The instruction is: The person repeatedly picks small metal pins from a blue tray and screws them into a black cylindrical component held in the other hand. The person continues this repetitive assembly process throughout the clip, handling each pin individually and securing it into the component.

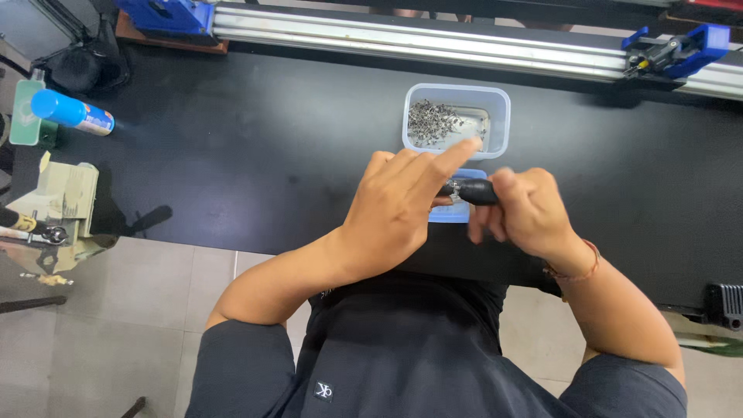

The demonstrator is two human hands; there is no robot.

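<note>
Both hands met over the black counter [232, 155]. The right hand [526, 213] gripped a black cylindrical tool [474, 191]; the left hand [402, 209] pinched its metal tip, just before a clear tub [495, 116] of small metal parts [433, 120].

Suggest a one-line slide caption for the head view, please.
Both hands, left hand and right hand, grip a small black part beside a clear tub.

Workstation surroundings: matte black bench over a pale tiled floor.

We see the matte black rectangular workbench top [232, 147] spanning the view, evenly lit without hard shadows. Along its far edge runs a long silver aluminium rail [433, 42] with a blue clamp block [685, 48] at the right and a blue bracket [166, 14] at the left. Below the near bench edge lies a floor of light grey square tiles [108, 325].
</note>
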